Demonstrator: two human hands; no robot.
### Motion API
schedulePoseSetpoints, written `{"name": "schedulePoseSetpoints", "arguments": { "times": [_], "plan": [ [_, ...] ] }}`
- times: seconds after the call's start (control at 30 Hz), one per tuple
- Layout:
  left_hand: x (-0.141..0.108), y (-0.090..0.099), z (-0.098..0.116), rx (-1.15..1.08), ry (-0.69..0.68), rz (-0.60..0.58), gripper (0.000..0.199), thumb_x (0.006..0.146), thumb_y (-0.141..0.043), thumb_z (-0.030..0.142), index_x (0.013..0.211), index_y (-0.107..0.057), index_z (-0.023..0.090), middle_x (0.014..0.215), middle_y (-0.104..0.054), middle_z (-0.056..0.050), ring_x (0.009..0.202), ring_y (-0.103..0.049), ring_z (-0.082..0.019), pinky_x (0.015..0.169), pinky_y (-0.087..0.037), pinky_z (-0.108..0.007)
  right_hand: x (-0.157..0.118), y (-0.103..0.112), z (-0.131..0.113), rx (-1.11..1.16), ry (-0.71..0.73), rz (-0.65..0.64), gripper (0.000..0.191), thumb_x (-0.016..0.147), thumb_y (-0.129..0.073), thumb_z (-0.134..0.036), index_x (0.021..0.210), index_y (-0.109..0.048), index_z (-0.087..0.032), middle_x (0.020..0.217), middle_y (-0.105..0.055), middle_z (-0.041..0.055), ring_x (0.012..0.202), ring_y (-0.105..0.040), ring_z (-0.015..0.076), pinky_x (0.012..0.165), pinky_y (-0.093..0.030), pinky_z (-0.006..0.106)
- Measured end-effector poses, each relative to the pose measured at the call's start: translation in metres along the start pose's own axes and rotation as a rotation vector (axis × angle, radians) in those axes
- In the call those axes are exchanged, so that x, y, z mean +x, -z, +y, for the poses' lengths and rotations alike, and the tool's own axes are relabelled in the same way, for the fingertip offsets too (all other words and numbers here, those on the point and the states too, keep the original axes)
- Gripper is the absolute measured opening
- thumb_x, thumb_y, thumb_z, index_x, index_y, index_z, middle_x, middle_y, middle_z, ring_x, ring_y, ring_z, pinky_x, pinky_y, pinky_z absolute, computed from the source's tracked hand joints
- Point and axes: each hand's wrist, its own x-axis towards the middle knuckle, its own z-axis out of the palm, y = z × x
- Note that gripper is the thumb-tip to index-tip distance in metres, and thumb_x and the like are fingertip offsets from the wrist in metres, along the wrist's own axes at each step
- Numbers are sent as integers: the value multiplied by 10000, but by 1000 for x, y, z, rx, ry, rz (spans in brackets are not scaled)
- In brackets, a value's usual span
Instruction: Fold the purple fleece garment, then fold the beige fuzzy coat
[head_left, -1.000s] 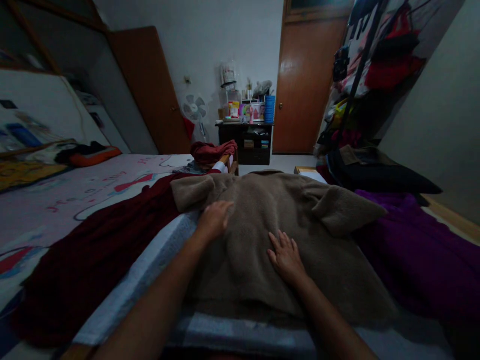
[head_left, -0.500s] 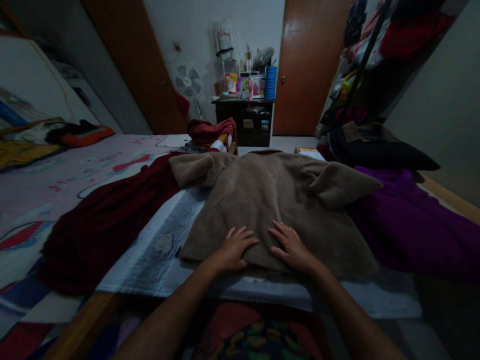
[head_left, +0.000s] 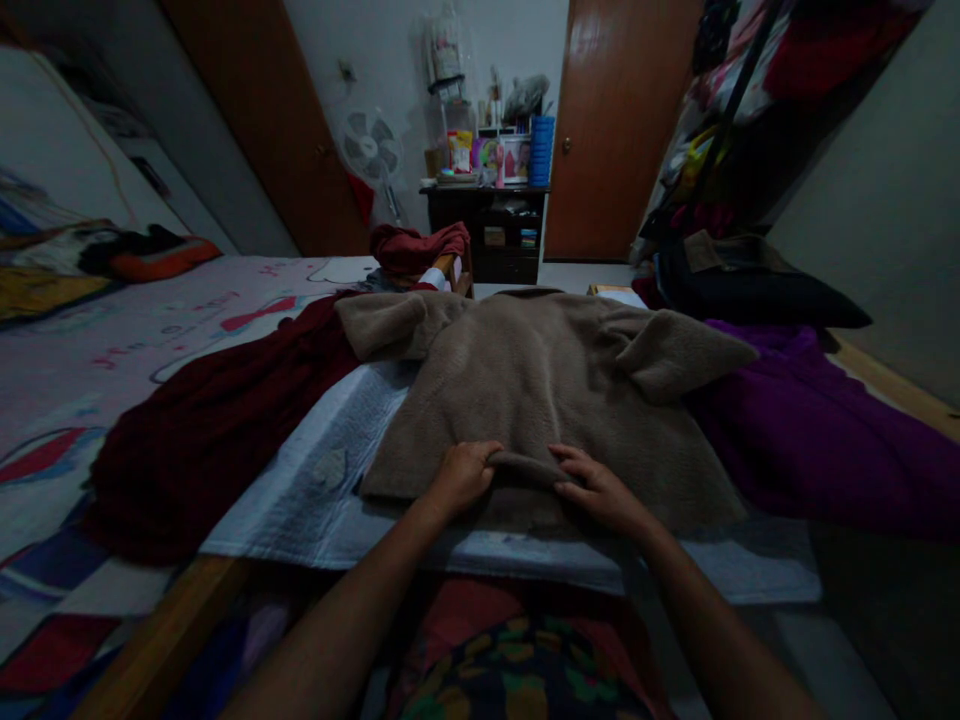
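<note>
A brown fleecy garment (head_left: pixel 517 370) lies spread on a white quilted cloth (head_left: pixel 300 500), its two sleeves pointing out to the sides. Near its lower edge, my left hand (head_left: pixel 465 477) is closed on the fabric, with a raised fold running from it toward the other side. At the right end of that fold my right hand (head_left: pixel 600 490) pinches the fabric between thumb and fingers. The fingertips of both hands are partly hidden by the fold.
Dark red cloth (head_left: pixel 217 430) lies to the left, beside a patterned bed (head_left: pixel 180 310). Purple cloth (head_left: pixel 810 430) and a folded dark garment (head_left: pixel 757 285) lie on the right. A fan (head_left: pixel 371 145) and a dark cabinet (head_left: pixel 487 235) stand at the back.
Both hands have gone from lying flat with spread fingers to gripping the brown garment. A raised fold now shows between them. The view has shifted slightly.
</note>
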Motion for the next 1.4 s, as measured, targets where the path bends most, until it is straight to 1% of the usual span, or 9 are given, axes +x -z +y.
{"name": "schedulePoseSetpoints", "arguments": {
  "times": [0.1,0.23,0.37,0.63,0.83,1.03,1.2,1.3,1.4],
  "plan": [
    [-11,-4,-9,-6,-118,-35,515,694,-489,26,1138,-656,228,1139,-683,-34,1078,-602,-188,987,-429,-318,-5,-2,0,-31,13,-14,225,883,-536,-340,962,-680,-187,1483,-400,100,1352,-374,244,1126,-256,429],
    [-30,3,-26,160,-155,19,642,673,-434,-36,1230,-606,234,1303,-593,-56,1245,-489,-212,1102,-312,-436,-12,-2,-8,-154,2,-101,397,805,-630,-337,1185,-621,-223,1547,-286,96,1423,-244,270,1147,-174,491],
    [-47,19,-44,414,11,116,622,742,-403,-30,1267,-582,252,1371,-545,-63,1330,-399,-263,1130,-221,-529,-16,-8,-14,-280,-23,-160,757,714,-714,-382,1413,-436,-299,1595,-155,86,1457,-127,296,1154,-75,531],
    [-71,50,-70,587,366,236,602,769,-413,-7,1325,-527,193,1409,-492,-121,1259,-478,-270,1036,-381,-433,-19,-27,-22,-426,-29,-112,812,675,-602,-191,1453,-382,-265,1604,-104,104,1462,-95,303,1158,-90,530],
    [-83,58,-83,316,490,247,641,778,-356,-3,1393,-447,158,1337,-569,-108,1118,-603,-207,933,-481,-327,-19,-37,-32,-497,22,-99,842,610,-491,-63,1436,-426,-209,1565,-268,78,1446,-173,295,1153,-228,469],
    [-82,64,-75,121,420,437,668,661,-361,-8,1246,-607,199,1127,-660,-55,1032,-628,-174,898,-499,-279,-13,-38,-30,-494,19,50,692,689,-417,-47,1358,-513,-193,1403,-516,78,1303,-444,241,1078,-377,392],
    [-87,82,-66,183,317,563,593,696,-363,25,1147,-661,269,1123,-634,-30,1029,-616,-188,865,-503,-285,-11,-19,-40,-468,1,150,695,651,-458,-84,1331,-517,-213,1334,-565,70,1185,-536,235,1018,-426,369],
    [-90,93,-67,346,358,537,565,736,-363,25,1141,-670,271,1138,-626,-49,995,-621,-209,827,-493,-302,-11,-11,-47,-461,29,197,690,665,-468,-99,1345,-498,-218,1344,-548,69,1207,-507,240,1042,-396,376],
    [-93,96,-70,469,399,309,535,770,-373,29,1137,-679,270,1057,-648,-63,924,-633,-221,804,-477,-328,-12,-11,-52,-431,41,149,693,661,-475,-99,1344,-495,-221,1334,-541,70,1204,-488,242,1044,-375,372]
  ]
}}
